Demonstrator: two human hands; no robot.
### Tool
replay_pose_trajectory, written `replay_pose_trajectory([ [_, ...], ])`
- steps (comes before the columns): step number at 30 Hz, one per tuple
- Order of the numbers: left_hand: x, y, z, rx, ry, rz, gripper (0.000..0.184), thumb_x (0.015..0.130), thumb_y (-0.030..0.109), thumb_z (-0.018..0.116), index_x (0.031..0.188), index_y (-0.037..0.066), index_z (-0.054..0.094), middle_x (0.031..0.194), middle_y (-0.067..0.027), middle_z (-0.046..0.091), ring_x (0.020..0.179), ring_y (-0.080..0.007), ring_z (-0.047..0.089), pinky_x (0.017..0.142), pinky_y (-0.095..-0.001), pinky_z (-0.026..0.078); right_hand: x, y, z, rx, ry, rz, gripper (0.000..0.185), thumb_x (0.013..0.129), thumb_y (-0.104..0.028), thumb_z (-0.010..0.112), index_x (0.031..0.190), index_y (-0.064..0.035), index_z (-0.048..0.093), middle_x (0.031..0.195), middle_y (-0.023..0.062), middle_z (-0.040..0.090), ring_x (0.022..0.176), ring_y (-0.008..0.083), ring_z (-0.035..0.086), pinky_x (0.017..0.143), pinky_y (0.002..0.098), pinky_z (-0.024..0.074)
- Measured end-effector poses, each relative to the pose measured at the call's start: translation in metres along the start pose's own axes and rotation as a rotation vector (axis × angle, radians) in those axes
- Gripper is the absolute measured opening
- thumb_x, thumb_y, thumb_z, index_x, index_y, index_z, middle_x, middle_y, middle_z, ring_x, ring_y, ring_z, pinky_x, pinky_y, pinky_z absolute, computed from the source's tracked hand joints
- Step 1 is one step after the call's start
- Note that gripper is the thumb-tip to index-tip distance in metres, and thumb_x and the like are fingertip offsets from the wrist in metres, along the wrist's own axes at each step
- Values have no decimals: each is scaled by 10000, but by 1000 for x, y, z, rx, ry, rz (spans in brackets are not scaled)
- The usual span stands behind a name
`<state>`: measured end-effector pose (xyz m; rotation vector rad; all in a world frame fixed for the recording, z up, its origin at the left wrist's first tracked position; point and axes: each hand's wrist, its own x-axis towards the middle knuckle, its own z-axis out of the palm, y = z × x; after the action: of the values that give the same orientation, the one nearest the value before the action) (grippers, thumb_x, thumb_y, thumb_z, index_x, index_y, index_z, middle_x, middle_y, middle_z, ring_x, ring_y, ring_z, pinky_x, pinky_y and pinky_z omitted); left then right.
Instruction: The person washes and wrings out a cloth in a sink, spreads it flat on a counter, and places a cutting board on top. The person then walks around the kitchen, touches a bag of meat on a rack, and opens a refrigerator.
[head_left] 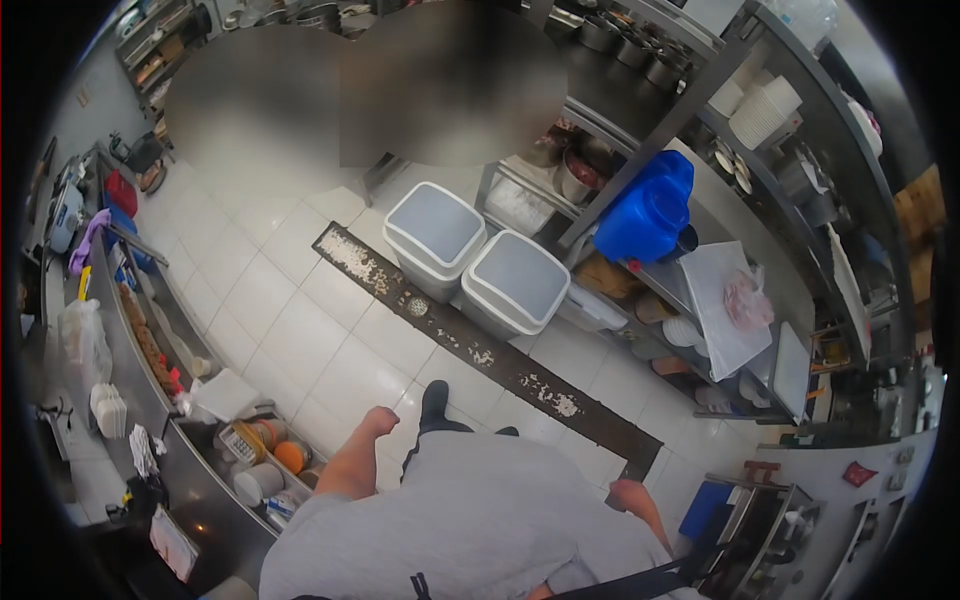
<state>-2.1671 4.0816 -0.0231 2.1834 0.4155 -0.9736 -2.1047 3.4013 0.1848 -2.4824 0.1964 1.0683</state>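
Nearside of the drain (pixel 480 354), slanted far-left to near-right, left hand (pixel 379 421) is held curled, contents unclear, right hand (pixel 629 494) too indistinct to be judged.

Plain grey shirt (pixel 480 510), black boot (pixel 434 408), white floor tiles (pixel 275 285) in a grid, dark brown channel (pixel 455 338) with white patches, white bins (pixel 425 276) with grey lids (pixel 436 221), bright blue jug (pixel 640 212), lilac cloth (pixel 88 243)

No text, label, brand, number or sign can be read. Any print on the small red diamond-shaped piece (pixel 859 474) beyond the right hand (pixel 629 494), or on the blue plastic jug (pixel 648 212) ahead of it, is too small to tell.
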Motion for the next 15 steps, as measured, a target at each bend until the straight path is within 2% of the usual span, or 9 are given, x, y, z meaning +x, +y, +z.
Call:
replay_pose_trajectory([
  [1, 6, -5, -7, 6, 0, 13, 205, 747, 107, 637, 942, 124, 699, 1030, -111, 689, 986, -315, 654, 822, -437, 549, -1, 13, 4, -100, 50, -85, 315, 889, -310, 612, 1058, -65, 715, 970, 132, 721, 918, 259, 686, 808, 361, 530],
  [2, 11, -6, -16, 324, -27, 163, 209, 757, 113, 633, 953, 130, 703, 1024, -113, 691, 985, -314, 656, 824, -436, 549, -7, 12, 6, -81, 65, -67, 315, 889, -310, 612, 1058, -65, 715, 970, 132, 721, 918, 259, 686, 808, 361, 530],
  [3, 19, -2, -24, 647, -52, 324, 214, 766, 118, 629, 965, 135, 707, 1018, -115, 693, 985, -313, 657, 827, -435, 549, -20, 13, 9, 83, 132, 92, 316, 891, -305, 608, 1044, -49, 714, 945, 133, 720, 887, 261, 684, 793, 363, 529],
  [5, 50, -9, -32, 776, -112, 392, 219, 794, 145, 606, 984, 144, 715, 1018, -118, 696, 983, -314, 660, 833, -433, 548, -46, 15, 30, 291, 230, 292, 318, 893, -300, 604, 1030, -34, 712, 920, 135, 719, 855, 262, 683, 778, 365, 528],
  [7, 81, -15, -45, 846, -116, 503, 213, 689, 159, 736, 885, 99, 680, 925, -121, 677, 898, -315, 661, 752, -448, 552, -56, 10, 46, 440, 346, 463, 309, 900, -291, 611, 1012, -22, 716, 881, 108, 716, 821, 242, 675, 747, 350, 524],
  [11, 136, 9, -86, 897, -70, 625, 175, 707, 163, 712, 868, 103, 682, 922, -120, 680, 898, -323, 661, 761, -450, 550, -95, -53, 98, 755, 364, 441, 314, 894, -277, 644, 1051, -9, 696, 877, 53, 699, 771, 181, 662, 686, 333, 517],
  [12, 146, 30, -101, 926, -51, 608, 156, 773, 199, 619, 843, 84, 698, 949, -129, 690, 925, -330, 660, 797, -455, 542, -100, -58, 118, 797, 303, 445, 289, 894, -235, 632, 1075, -17, 687, 903, 65, 701, 767, 173, 664, 683, 328, 518],
  [13, 155, 53, -113, 952, -25, 585, 254, 840, 235, 526, 818, 66, 714, 976, -139, 700, 953, -337, 659, 833, -459, 534, -104, -58, 139, 670, 240, 304, 271, 868, -220, 631, 1070, -53, 699, 948, 96, 709, 797, 209, 682, 696, 342, 529],
  [15, 172, 86, -126, 833, 87, 711, 258, 843, 226, 517, 784, 57, 703, 933, -152, 696, 922, -348, 660, 830, -467, 527, -105, -40, 201, 235, 246, -1, 272, 845, -220, 613, 1056, -76, 705, 982, 130, 704, 835, 252, 689, 713, 369, 540],
])
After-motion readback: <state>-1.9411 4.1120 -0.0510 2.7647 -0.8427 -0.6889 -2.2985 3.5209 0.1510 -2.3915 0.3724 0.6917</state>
